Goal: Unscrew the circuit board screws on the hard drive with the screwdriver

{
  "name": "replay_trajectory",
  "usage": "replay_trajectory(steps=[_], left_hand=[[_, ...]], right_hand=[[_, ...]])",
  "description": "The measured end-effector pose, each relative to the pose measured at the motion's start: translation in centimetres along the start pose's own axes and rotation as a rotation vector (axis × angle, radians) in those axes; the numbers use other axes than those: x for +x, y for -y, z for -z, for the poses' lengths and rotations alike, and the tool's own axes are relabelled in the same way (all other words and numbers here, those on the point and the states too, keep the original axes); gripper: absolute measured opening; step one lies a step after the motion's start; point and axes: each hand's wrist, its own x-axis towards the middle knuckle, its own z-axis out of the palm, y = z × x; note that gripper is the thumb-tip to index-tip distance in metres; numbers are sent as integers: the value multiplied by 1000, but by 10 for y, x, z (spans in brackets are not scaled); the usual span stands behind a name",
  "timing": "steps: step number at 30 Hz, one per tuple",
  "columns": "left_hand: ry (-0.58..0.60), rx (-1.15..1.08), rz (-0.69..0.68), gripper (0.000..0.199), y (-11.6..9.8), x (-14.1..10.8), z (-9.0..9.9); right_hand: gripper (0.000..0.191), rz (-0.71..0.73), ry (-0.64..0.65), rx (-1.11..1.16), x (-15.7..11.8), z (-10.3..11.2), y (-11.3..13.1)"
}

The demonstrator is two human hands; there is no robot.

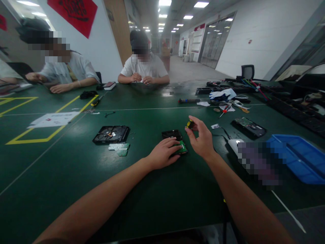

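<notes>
The blue plastic tray (303,157) lies by the right edge of the worktop (101,189), towards its near right corner; it is shallow, with angled corners and a smooth, slightly glossy floor. A pixelated patch hides its left part, along with most of the long, white-ended object (235,145) beside it.

The hard drive (170,134) being handled lies flat near the middle of the worktop, well in from the near edge, its casing black and its circuit board (182,147) bright green. Left of it are another black, boxy drive (111,134), a loose pale-green board (123,150) with an irregular outline, and a few tiny metallic bits (screws, by the look of them) (133,133). A third drive (248,127), dark with rounded corners, lies behind the tray, towards the right edge.

The left hand (164,153) lies palm down over the central drive, fingers extended and slightly spread, pressing on it rather than gripping. The right hand (202,138) is raised just to the right of it, wrist bent, thumb and fingertips closed around a stubby yellow-and-black tool (189,124); its lower end is too blurred to make out. Both forearms reach in from the near edge.
</notes>
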Motion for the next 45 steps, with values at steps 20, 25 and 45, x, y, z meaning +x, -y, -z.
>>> replay_trajectory(steps=[20,25,45], left_hand=[[-1,7,-8,41,1,0,-2],[-5,-6,1,41,1,0,-1],[-1,-2,6,42,1,-1,-2]], right_hand=[[41,58,-119,-117,5,2,9],[48,62,-52,-79,4,1,9],[49,67,-28,-73,3,-1,9]])
